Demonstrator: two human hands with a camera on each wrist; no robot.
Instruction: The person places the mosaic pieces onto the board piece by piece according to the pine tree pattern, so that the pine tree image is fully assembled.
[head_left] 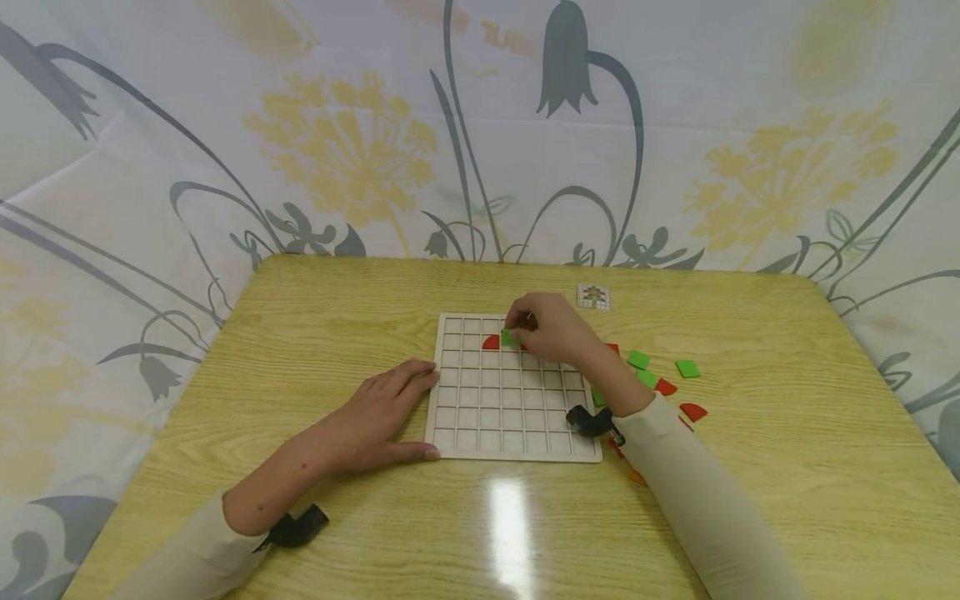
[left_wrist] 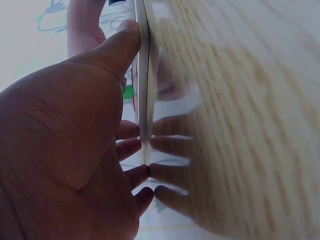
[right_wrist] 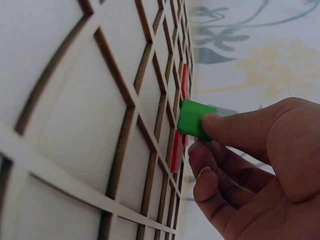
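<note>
A pale wooden grid board (head_left: 490, 417) lies on the table. My right hand (head_left: 553, 329) pinches a green square tile (right_wrist: 192, 118) between thumb and fingers, right at the board's cells near the far edge. A red quarter-round tile (head_left: 491, 342) sits in a cell just left of the green one, and another red tile (right_wrist: 176, 152) shows beside it in the right wrist view. My left hand (head_left: 382, 412) rests at the board's left side, thumb and fingertips touching its edge, fingers fairly straight and spread, as the left wrist view (left_wrist: 60, 130) also shows.
Loose green tiles (head_left: 687, 368) and red quarter-round tiles (head_left: 693, 412) lie right of the board, some partly hidden under my right forearm. An orange piece (head_left: 637, 477) shows near the board's front right corner. A small pattern card (head_left: 593, 297) lies beyond the board.
</note>
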